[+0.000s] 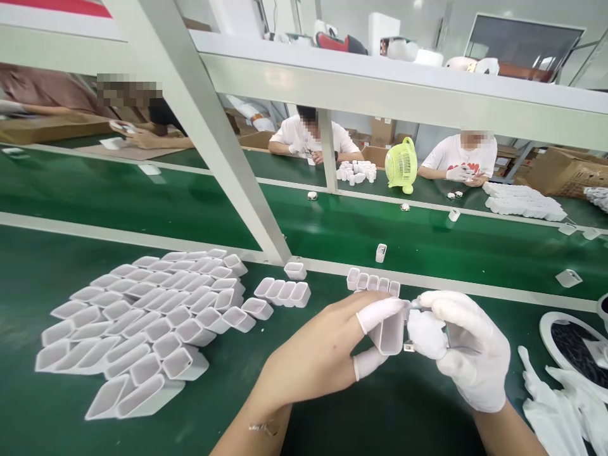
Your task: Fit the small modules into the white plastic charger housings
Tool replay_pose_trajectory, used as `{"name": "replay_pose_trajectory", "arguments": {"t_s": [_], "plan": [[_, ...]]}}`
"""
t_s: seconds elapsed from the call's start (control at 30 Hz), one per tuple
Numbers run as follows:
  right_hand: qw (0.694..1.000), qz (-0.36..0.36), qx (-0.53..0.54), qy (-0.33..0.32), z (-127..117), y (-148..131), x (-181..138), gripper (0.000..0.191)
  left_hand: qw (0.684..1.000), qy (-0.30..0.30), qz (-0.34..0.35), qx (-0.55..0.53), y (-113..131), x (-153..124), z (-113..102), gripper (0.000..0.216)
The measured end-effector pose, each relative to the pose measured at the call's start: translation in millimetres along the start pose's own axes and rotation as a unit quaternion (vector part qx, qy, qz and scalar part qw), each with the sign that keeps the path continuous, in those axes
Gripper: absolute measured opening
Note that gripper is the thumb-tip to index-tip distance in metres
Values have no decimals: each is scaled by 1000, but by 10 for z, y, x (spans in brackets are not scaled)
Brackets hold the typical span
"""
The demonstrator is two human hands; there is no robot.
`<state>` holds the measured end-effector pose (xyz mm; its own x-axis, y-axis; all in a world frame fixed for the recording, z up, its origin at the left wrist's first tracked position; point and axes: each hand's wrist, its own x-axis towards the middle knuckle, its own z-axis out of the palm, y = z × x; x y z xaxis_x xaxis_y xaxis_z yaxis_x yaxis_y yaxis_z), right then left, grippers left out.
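Observation:
My left hand [327, 345], with white finger cots on thumb and forefinger, pinches a small white plastic housing [392, 332] whose open end faces me. In a white glove, my right hand [475, 348] is closed around a small white rounded part [426, 334] with a bit of metal at its lower left edge. The two pieces are held close together; whether they touch I cannot tell. Left of my hands stands a large cluster of open white housings [156, 304] on the green table. A short row of housings [282, 291] is nearer, and another row [373, 280] lies behind my hands.
A green conveyor belt [332, 231] runs beyond a metal rail, carrying scattered white parts. A slanted post [228, 139] rises ahead. White gloves [553, 405] and a round white-rimmed object [579, 348] lie at right. Several people work opposite, near a green fan [401, 166].

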<state>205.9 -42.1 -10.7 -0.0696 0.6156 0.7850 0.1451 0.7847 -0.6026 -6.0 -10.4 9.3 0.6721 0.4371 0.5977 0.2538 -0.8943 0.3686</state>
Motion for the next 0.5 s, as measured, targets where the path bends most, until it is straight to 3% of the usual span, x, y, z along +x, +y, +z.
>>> {"name": "replay_pose_trajectory", "arguments": {"t_s": [0.23,0.5], "plan": [[987,-66,-112,-97,40,-15,98,48,998,3,-41,-48,-32,-11,-19,62],[971,-104,-182,-113,21,-25,77,48,994,3,-71,-78,-46,-10,-10,53]]}}
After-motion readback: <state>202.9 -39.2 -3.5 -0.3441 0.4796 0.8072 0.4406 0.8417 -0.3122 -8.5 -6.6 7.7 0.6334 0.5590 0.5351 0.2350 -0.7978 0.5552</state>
